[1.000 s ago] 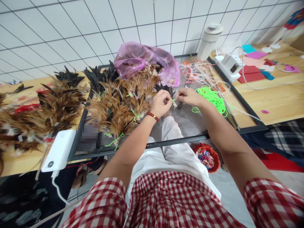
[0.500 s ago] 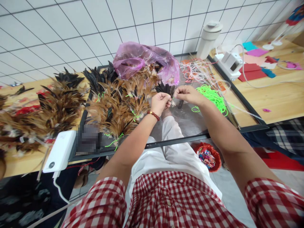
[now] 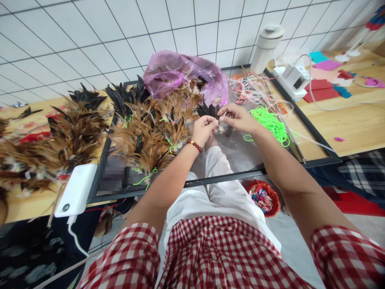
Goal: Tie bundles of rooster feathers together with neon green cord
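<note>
In the head view my left hand (image 3: 205, 127), with a beaded bracelet at its wrist, pinches a small bunch of black feathers (image 3: 207, 110) near their pale quill ends. Close beside it, my right hand (image 3: 237, 117) has thumb and forefinger drawn together at the bunch's right side. Whatever those fingertips hold is too small to name. Brown feather bunches (image 3: 150, 134), some tied with green string, lie left of my hands. A tangle of bright green string (image 3: 270, 125) rests by my right wrist. Both hands are over a dark, see-through tabletop (image 3: 240, 150).
A purple plastic bag (image 3: 164, 72) with feathers lies at the back. White and orange strands (image 3: 251, 90), a white bottle (image 3: 266, 50) and a power strip (image 3: 290, 82) are at right. A white power bank (image 3: 75, 190) sits front left. A red basket (image 3: 275, 200) stands below.
My right hand has tilted and its fingers have opened slightly near the feather bunch. My left hand keeps its pinch almost in place. The view has shifted slightly.
</note>
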Action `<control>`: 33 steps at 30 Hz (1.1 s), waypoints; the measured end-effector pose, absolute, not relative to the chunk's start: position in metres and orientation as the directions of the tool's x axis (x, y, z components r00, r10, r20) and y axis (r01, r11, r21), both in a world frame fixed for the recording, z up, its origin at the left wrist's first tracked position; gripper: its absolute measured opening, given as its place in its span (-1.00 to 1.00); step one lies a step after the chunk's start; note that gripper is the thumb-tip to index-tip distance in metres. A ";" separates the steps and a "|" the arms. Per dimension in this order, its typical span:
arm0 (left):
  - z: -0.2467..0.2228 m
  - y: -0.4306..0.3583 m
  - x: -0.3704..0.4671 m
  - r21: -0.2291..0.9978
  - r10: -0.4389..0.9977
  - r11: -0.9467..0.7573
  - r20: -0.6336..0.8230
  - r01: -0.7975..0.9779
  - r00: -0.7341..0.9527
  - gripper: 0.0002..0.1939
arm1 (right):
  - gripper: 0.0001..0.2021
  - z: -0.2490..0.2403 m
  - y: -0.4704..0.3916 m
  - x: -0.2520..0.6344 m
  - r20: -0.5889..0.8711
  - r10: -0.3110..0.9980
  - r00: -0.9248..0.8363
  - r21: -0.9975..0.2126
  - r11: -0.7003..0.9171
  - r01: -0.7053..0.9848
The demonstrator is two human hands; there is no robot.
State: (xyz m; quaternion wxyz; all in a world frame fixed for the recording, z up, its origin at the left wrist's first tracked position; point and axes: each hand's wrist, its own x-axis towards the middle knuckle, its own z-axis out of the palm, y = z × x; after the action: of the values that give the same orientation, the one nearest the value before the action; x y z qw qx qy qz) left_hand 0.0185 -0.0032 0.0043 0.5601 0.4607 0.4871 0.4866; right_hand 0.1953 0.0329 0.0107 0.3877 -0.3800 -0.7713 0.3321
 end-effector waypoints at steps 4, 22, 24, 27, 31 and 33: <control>0.005 -0.002 0.017 0.989 0.994 0.100 -0.093 -0.112 0.064 -0.78 | -0.72 0.012 0.033 0.196 0.298 0.831 -0.469 -0.777 0.497 0.386; 0.003 0.003 0.014 0.974 0.979 0.202 -0.196 -0.103 0.061 -0.76 | -0.82 0.016 0.035 0.204 0.209 0.740 -0.639 -0.813 0.495 0.307; 0.003 0.004 0.012 0.970 0.976 0.212 -0.204 -0.117 0.078 -0.77 | -0.80 0.018 0.034 0.207 0.162 0.702 -0.693 -0.827 0.480 0.292; 0.006 0.004 0.008 0.965 0.972 0.222 -0.208 -0.140 0.105 -0.73 | -0.77 0.020 0.034 0.210 0.093 0.665 -0.741 -0.837 0.455 0.303; 0.006 0.002 0.008 0.973 0.970 0.209 -0.194 -0.097 0.149 -0.73 | -0.73 0.019 0.035 0.212 0.087 0.725 -0.684 -0.854 0.407 0.323; 0.006 0.001 0.010 0.983 0.978 0.156 -0.140 -0.101 0.154 -0.74 | -0.71 0.016 0.037 0.211 0.128 0.802 -0.584 -0.854 0.389 0.347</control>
State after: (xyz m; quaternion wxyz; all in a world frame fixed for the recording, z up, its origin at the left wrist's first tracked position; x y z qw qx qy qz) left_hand 0.0101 0.0011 0.0057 0.5986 0.4677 0.4689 0.4506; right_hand 0.2108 0.0368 0.0159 0.2739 -0.3649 -0.7869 0.4154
